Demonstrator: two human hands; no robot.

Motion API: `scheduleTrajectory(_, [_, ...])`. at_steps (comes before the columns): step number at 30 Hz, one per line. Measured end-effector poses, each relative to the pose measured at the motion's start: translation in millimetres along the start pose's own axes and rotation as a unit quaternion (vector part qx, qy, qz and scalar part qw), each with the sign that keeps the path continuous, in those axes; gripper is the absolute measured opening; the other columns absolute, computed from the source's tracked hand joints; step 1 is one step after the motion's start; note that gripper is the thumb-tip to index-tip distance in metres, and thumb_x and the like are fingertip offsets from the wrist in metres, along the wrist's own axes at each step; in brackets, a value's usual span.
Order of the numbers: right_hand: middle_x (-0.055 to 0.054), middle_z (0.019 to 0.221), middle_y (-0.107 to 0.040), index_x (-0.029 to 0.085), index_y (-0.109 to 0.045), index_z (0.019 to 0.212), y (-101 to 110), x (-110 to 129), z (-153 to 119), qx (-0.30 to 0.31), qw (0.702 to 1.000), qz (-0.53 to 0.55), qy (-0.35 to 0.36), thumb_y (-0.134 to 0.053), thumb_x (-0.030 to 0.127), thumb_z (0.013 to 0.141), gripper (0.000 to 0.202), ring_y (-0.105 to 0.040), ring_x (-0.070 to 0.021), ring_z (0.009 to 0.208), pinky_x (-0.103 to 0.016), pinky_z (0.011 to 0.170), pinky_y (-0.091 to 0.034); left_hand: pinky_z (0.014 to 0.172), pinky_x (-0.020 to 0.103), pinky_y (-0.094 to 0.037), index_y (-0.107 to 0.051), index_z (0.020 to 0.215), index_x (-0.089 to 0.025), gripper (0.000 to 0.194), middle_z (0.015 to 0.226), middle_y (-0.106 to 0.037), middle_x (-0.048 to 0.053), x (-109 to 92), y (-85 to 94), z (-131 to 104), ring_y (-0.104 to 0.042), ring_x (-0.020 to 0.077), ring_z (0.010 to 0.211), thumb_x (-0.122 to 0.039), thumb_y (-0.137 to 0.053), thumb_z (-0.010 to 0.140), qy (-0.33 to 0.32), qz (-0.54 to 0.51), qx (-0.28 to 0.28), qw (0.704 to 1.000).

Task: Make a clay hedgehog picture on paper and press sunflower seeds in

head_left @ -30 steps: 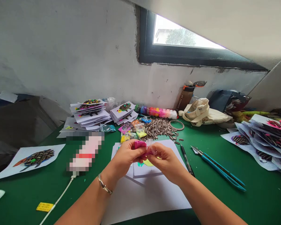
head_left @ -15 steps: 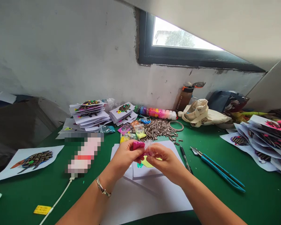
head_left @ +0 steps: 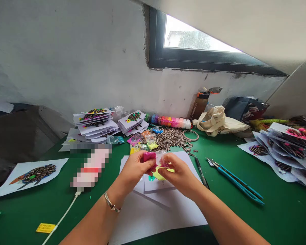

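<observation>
Between the thumb and fingers of my left hand [head_left: 135, 169] is a lump of magenta modelling clay [head_left: 149, 156]. My right hand [head_left: 180, 175] pinches a clear plastic bag [head_left: 161, 157] with a pinkish tint, close to the clay. A thin magenta strand seems to stretch between the two hands. Beneath them lies a white card [head_left: 153, 187] bearing flat yellow clay [head_left: 161, 174] and a green patch [head_left: 151, 178]; my fingers cover part of it. The card rests on larger white sheets [head_left: 155, 217].
Behind the hands are small clay bags [head_left: 140, 147], striped sunflower seeds [head_left: 170, 139] and a tape roll [head_left: 190, 135]. To the right lie a black pen [head_left: 201, 172] and blue tweezers [head_left: 238, 182]. Stacks of seed pictures [head_left: 95, 127] stand left and right [head_left: 290, 149]. A white cable [head_left: 63, 216] crosses the left side.
My hands have drawn slightly apart, and the magenta clay now shows more clearly, separate from the plastic bag. The whole view has shifted a little.
</observation>
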State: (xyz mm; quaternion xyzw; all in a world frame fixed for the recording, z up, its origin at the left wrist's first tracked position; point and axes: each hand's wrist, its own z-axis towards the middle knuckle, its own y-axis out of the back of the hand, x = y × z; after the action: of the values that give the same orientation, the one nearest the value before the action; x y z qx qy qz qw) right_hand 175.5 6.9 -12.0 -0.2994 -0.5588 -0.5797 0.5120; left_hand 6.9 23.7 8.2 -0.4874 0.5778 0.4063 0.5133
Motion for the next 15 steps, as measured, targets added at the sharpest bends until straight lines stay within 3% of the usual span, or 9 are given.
scheduleTrajectory(4, [0.001, 0.081, -0.055, 0.019, -0.055, 0.08, 5, 4, 2, 0.031, 0.993, 0.093, -0.071, -0.066, 0.031, 0.074, 0.017, -0.052, -0.0127, 0.071, -0.025, 0.063, -0.042, 0.053, 0.024, -0.047, -0.061, 0.074, -0.013, 0.024, 0.062, -0.064, 0.002, 1, 1.4, 1, -0.06, 0.0129, 0.057, -0.031, -0.076, 0.067, 0.007, -0.012, -0.011, 1.0])
scheduleTrajectory(7, [0.002, 0.075, -0.054, 0.018, -0.056, 0.079, 11, 4, 4, 0.052, 0.985, 0.14, -0.087, -0.067, 0.034, 0.074, 0.02, -0.049, -0.0107, 0.064, -0.023, 0.057, -0.039, 0.053, 0.024, -0.048, -0.061, 0.074, -0.014, 0.027, 0.062, -0.065, 0.002, 2, 0.8, 1, -0.061, 0.0138, 0.057, -0.033, -0.078, 0.065, 0.014, -0.019, -0.007, 1.0])
scheduleTrajectory(10, [0.002, 0.072, -0.055, 0.018, -0.057, 0.077, 15, 0, 7, 0.041, 0.984, 0.149, -0.084, -0.07, 0.035, 0.073, 0.022, -0.049, -0.0106, 0.064, -0.023, 0.057, -0.038, 0.053, 0.025, -0.049, -0.061, 0.073, -0.014, 0.028, 0.063, -0.066, 0.003, 3, 0.9, 2, -0.062, 0.0143, 0.057, -0.033, -0.079, 0.065, 0.018, -0.021, -0.008, 1.0])
scheduleTrajectory(15, [0.002, 0.071, -0.058, 0.017, -0.059, 0.079, 22, -4, 10, 0.017, 0.967, 0.218, -0.13, -0.074, 0.039, 0.071, 0.028, -0.054, -0.0117, 0.068, -0.025, 0.064, -0.042, 0.054, 0.024, -0.05, -0.063, 0.082, -0.013, 0.034, 0.069, -0.068, 0.005, 4, 7.6, 4, -0.064, 0.0144, 0.06, -0.035, -0.081, 0.064, 0.029, -0.023, -0.056, 0.998])
